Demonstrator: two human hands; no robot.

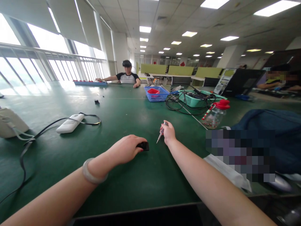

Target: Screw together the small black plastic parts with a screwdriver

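My left hand [125,148] is closed over a small black block [144,146] that rests on the green table [131,179]. A pale bangle sits on that wrist. My right hand [168,131] is closed round a thin screwdriver [161,134] with a red-and-white handle. Its tip points down and left toward the black block, a short gap away from it.
A white power pack [70,123] with a black cable [44,129] lies at left. A blue basket [156,93], a teal basket [195,99] of cables and a red-lidded jar [216,113] stand behind. Another small black part [97,101] lies farther off. People sit at the far end and at right.
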